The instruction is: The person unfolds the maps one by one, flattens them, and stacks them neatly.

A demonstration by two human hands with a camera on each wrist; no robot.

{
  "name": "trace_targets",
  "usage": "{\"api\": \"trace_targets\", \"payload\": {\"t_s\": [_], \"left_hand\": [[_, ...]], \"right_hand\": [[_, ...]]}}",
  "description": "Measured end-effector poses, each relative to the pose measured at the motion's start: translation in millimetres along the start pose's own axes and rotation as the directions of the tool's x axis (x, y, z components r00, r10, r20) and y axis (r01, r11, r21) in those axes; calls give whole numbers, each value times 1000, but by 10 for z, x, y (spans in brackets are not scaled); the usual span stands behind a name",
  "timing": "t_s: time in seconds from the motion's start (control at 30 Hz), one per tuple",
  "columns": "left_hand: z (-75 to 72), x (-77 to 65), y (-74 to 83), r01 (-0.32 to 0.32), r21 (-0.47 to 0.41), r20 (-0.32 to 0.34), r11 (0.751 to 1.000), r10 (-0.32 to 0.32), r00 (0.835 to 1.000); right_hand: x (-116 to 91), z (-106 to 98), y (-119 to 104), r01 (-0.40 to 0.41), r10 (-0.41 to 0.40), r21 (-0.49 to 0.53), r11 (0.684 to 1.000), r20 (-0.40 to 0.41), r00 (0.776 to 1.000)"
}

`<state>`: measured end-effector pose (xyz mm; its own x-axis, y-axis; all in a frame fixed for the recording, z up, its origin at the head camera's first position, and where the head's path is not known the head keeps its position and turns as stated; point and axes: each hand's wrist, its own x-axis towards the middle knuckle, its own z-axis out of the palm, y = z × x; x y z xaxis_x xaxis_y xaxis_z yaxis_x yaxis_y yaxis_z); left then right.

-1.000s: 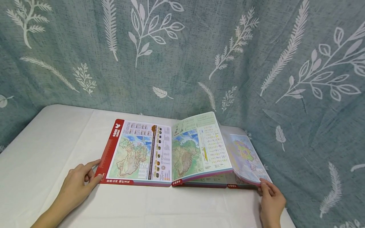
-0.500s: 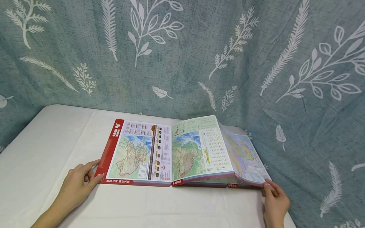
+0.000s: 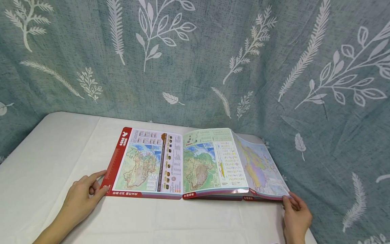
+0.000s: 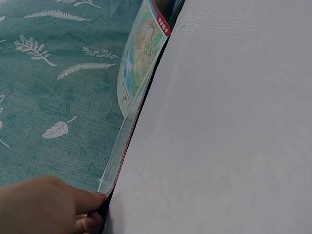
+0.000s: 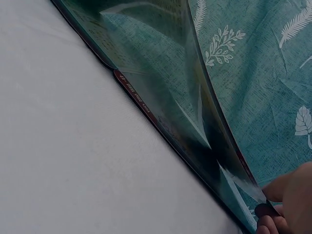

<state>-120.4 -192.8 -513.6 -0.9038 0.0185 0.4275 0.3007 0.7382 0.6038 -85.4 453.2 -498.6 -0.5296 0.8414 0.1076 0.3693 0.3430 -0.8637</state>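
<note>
A glossy folding map [image 3: 141, 166] with a red left border lies partly unfolded across the table. Its left panel is flat, while a middle panel [image 3: 199, 166] with a green and blue map bows up slightly. My left hand [image 3: 80, 195] pinches the map's lower left edge between thumb and fingers. At the far lower right, my right hand [image 3: 297, 213] pinches the front corner of a raised panel [image 3: 259, 162] printed with a purple and yellow map. In the right wrist view a gap shows between this lifted panel and the layer under it.
A white cloth [image 3: 170, 220] covers the table. Behind and to the right hangs a teal curtain [image 3: 195, 67] with white leaf prints, close to the map's far and right edges.
My right hand has moved to the right, drawing the panel's corner with it. The raised middle and right panels have sunk flatter. My left hand has stayed at the left edge.
</note>
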Motion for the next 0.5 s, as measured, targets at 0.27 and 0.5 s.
{"api": "trace_targets", "payload": {"t_s": [0.27, 0.5], "left_hand": [[17, -6, -3, -2, 0, -28, 1000, 2, 1000], [13, -6, 5, -2, -1, -31, 1000, 2, 1000]], "right_hand": [[24, -10, 22, 52, -52, -68, 996, 0, 999], [4, -34, 24, 82, -85, -118, 990, -18, 996]]}}
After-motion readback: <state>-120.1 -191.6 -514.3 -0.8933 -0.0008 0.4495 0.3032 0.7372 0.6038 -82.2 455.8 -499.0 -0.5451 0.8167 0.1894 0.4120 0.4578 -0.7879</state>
